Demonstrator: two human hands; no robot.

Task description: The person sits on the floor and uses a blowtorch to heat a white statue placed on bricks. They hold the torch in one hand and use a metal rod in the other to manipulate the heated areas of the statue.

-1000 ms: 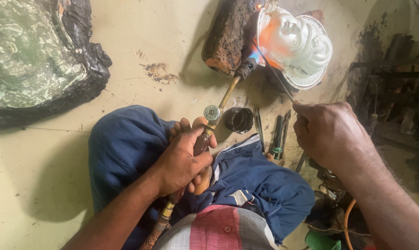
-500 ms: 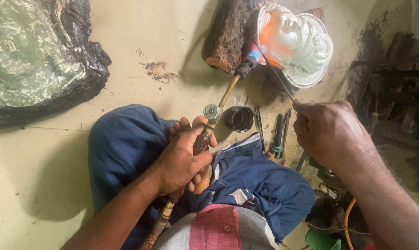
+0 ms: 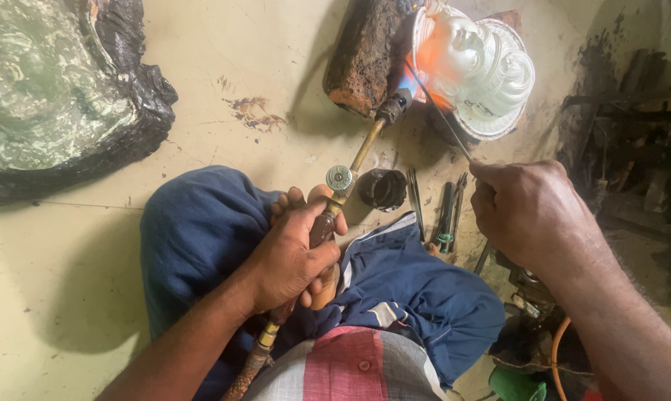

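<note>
We take the white figurine point(image 3: 476, 67) as our landmark: it leans at the top of the view against a rusty brown block point(image 3: 365, 56), and its near side glows orange. Our left hand point(image 3: 295, 256) is wrapped tight around the handle of a brass torch point(image 3: 354, 163), well below and to the left of the figurine, resting on our blue-clad knee point(image 3: 202, 230). The torch runs up from that hand, past a round valve knob point(image 3: 339, 177), and its dark nozzle ends just beside the figurine's lower left edge. Our right hand point(image 3: 532, 215) sits below and to the right of the figurine, fingers pinched shut on a thin metal rod point(image 3: 439, 111), whose far tip reaches the glowing part of the figurine. Below the figurine, between the two hands, a small dark cup point(image 3: 384, 189) stands on the floor point(image 3: 224, 59), with several slender tools point(image 3: 447, 212) lying just beside it. Far to the left of the figurine lies a large greenish slab wrapped in black plastic point(image 3: 46, 96).
</note>
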